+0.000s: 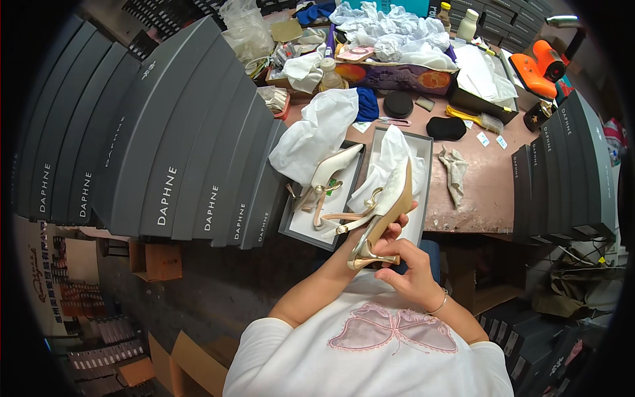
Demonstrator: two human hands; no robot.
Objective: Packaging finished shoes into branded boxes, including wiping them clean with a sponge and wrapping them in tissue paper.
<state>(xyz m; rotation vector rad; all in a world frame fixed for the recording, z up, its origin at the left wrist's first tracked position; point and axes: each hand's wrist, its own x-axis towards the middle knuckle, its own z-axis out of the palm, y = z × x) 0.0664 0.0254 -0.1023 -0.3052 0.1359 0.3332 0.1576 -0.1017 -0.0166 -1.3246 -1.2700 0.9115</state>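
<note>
A white slingback heeled shoe (389,210) is held up in front of me, its tan sole turned partly to the right and its gold heel low. My left hand (399,225) grips it from behind, mostly covered by the shoe. The thumb and index finger of my right hand (415,263) close around the end of the heel. Beyond them, the matching shoe (338,162) lies in an open grey shoe box (305,233). White tissue paper (316,126) spills over that box, and more lies in the grey tray (425,159) beside it.
Tall stacks of dark shoe boxes (192,145) rise at left, with another stack (575,165) at right. On the table lie a crumpled cloth (454,175), a black pad (446,128), a yellow-handled brush (473,118) and a round black tin (398,104). An orange tool (534,74) sits at far right.
</note>
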